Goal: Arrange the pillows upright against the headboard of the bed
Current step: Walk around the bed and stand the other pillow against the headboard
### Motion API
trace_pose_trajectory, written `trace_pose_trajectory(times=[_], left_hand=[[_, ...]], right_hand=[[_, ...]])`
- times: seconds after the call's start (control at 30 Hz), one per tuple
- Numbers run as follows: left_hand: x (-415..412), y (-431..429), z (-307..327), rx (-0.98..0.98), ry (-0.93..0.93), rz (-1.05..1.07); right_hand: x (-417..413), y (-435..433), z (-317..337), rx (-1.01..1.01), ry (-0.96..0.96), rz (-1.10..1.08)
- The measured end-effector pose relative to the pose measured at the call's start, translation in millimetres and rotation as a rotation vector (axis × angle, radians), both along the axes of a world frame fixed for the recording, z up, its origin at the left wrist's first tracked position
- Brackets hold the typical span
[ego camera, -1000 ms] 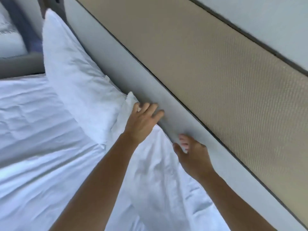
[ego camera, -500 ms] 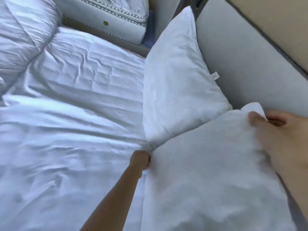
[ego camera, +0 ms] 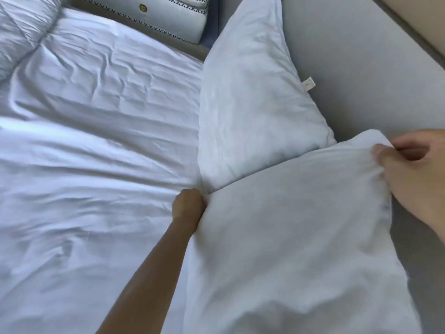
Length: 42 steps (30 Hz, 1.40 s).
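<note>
Near pillow (ego camera: pixel 301 237): white, lower right of view, held at two corners. It lies at a slant along the foot of the headboard (ego camera: pixel 361 80). Its top corner is up against the grey padding; the lower body spreads over the bed sheet (ego camera: pixel 96 153). Not fully upright.

Left hand (ego camera: pixel 189 206): fingers curled tight into a fist on the pillow's lower-left corner. Fabric is bunched at the knuckles, approx. where the two pillows meet. Forearm runs in from the bottom edge.

Right hand (ego camera: pixel 414 174): thumb on the front of the top corner, fingers curled behind, pinching the cloth. Fabric pulls into creases under the thumb. The hand is blurred and partly out of frame, so finger count on the cloth is unclear.

Far pillow (ego camera: pixel 252 104): white, propped on edge, leaning back against the headboard. Its lower corner touches the near pillow. A small tag (ego camera: pixel 309 84) sticks out on the headboard side.

Misc.: sheet is white and wrinkled. A quilted cover (ego camera: pixel 21 32) is at top left. A white cushion (ego camera: pixel 168 18) with dark zigzag trim and a yellow button lies beyond the bed. A beige panel (ego camera: pixel 428 27) sits above the grey padding, top right.
</note>
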<state>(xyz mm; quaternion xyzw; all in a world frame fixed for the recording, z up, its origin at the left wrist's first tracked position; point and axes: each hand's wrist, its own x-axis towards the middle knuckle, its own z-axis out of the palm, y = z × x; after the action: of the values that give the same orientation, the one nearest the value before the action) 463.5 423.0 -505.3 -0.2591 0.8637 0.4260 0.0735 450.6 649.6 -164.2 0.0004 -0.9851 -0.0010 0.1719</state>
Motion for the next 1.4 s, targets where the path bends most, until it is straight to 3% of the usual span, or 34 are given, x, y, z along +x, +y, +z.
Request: trace_pose_trajectory(times=[0.1,0.2,0.27,0.33,0.37,0.4,0.47,0.53,0.6,0.67,0.7,0.77,0.87,1.03,1.23,1.33,1.4], left_hand=[[3.4,7.1,-4.4,0.046,0.08,0.039],[31.9,0.1,-1.7,0.329,0.202,0.211],[65.3,9.3,12.6,0.505,0.332,0.119],[85.9,34.5,25.4,0.52,0.343,-0.05],[85.9,50.2,22.2,0.474,0.313,-0.106],[81.4,64.9,17.5,0.417,0.256,-0.155],[67.4,92.4,8.2,0.243,0.144,-0.173],[67.9,99.9,5.9,0.08,0.098,-0.161],[69.8,93.7,1.0,0.144,0.11,-0.213],[68.8,81.5,3.5,0.385,0.137,-0.19],[68.9,78.8,5.8,0.4,0.152,-0.179],[65.0,79.7,10.7,0.397,0.149,-0.179],[65.0,76.1,17.9,0.384,0.128,-0.205],[96.5,69.0,32.4,0.436,0.252,-0.253],[86.1,71.5,15.0,0.278,0.19,-0.351],[98.0,64.8,14.5,0.221,0.224,-0.369],[115.4,58.9,15.0,0.314,0.296,-0.35]], right_hand=[[4.4,-14.0,0.7,0.034,-0.001,0.0],[-3.7,-9.1,5.2,0.178,-0.045,-0.017],[7.0,-41.2,13.4,0.325,-0.072,-0.003],[30.2,-97.2,6.5,0.122,0.048,-0.028],[44.0,-121.1,-6.8,0.127,0.08,0.038],[57.6,-147.5,-27.7,0.175,0.029,0.141],[77.8,-184.6,-96.1,0.349,-0.256,0.305],[92.1,-188.4,-154.1,0.598,-0.611,0.271],[80.8,-147.3,-166.1,0.831,-0.72,0.167],[67.9,-99.6,-144.7,0.918,-0.622,0.224],[64.9,-79.9,-131.1,0.917,-0.542,0.237],[60.7,-65.4,-103.8,0.894,-0.529,0.207],[59.5,-69.8,-86.7,1.011,-0.529,0.093],[47.7,-65.7,-76.4,0.986,-0.404,0.041],[39.3,-87.2,-89.5,0.998,-0.508,-0.101],[58.1,-119.7,-107.8,1.068,-0.494,-0.015],[92.3,-139.0,-128.0,1.072,-0.555,0.106]])
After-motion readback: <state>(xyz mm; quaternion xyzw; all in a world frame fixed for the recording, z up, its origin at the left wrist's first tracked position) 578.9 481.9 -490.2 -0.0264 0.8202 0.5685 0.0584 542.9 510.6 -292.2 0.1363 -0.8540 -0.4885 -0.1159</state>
